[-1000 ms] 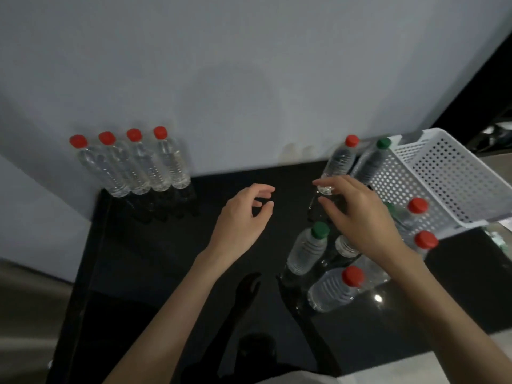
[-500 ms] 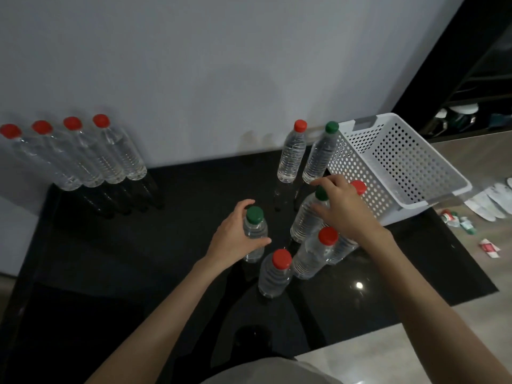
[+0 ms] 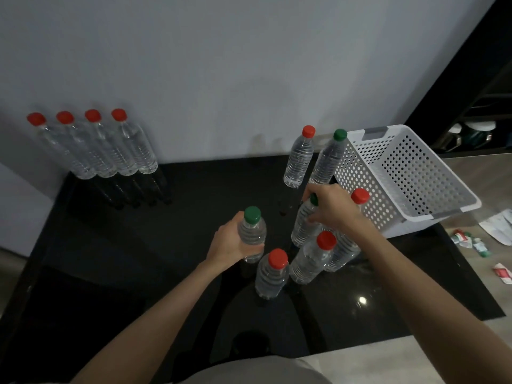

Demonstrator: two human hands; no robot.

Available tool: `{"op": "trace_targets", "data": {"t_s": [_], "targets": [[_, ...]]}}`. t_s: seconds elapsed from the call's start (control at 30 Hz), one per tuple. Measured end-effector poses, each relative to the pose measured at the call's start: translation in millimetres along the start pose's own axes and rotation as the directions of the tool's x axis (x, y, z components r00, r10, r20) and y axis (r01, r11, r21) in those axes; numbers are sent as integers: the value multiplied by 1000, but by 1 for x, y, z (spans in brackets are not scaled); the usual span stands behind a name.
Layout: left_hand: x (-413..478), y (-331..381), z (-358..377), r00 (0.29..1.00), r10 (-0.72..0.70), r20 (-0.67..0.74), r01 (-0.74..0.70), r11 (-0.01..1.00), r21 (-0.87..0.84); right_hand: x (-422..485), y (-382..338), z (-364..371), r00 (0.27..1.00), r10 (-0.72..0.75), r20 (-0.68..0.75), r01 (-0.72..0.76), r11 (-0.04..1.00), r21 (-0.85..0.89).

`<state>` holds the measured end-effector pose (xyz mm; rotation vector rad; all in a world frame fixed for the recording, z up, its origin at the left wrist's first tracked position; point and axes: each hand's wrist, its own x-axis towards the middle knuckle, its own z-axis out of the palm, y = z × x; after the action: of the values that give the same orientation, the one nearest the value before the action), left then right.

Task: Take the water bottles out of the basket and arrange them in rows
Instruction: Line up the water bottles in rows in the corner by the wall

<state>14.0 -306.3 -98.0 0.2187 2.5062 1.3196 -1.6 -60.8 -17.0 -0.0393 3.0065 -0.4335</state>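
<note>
My left hand grips a green-capped water bottle around its body, upright on the black table. My right hand closes over the neck of a second green-capped bottle. Close by stand three red-capped bottles. Further back, a red-capped bottle and a green-capped one stand beside the white perforated basket. A row of several red-capped bottles lines the wall at the far left.
The grey wall closes the table's far side. The basket sits at the table's right corner. Small packets and papers lie on the wooden floor to the right. A dark shelf unit stands at the far right.
My left hand closed on the green-capped bottle, and my right hand went to the other green-capped bottle's neck. The camera view shifted, so the left row sits further in frame.
</note>
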Motion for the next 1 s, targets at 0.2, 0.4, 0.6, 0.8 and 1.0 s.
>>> {"op": "trace_targets", "data": {"t_s": [0.2,0.4,0.6,0.8,1.0], "targets": [[-10,-8,-22,996,-32,-86,31,999,-16,9,-16,1,1000,-29,3,29,999,-38],[-18,-27,-69,974,-50,-221,49,999,-13,25,-52,4,989,-140,52,144,985,-95],[-33,-47,-121,950,-63,-306,73,997,21,50,-108,16,957,-264,120,269,963,-33],[-50,-83,-160,939,-95,-331,121,991,60,70,-178,37,899,-393,194,393,919,42],[-57,-113,-179,926,-137,-352,149,989,7,81,-214,49,845,-465,265,474,880,34]]}}
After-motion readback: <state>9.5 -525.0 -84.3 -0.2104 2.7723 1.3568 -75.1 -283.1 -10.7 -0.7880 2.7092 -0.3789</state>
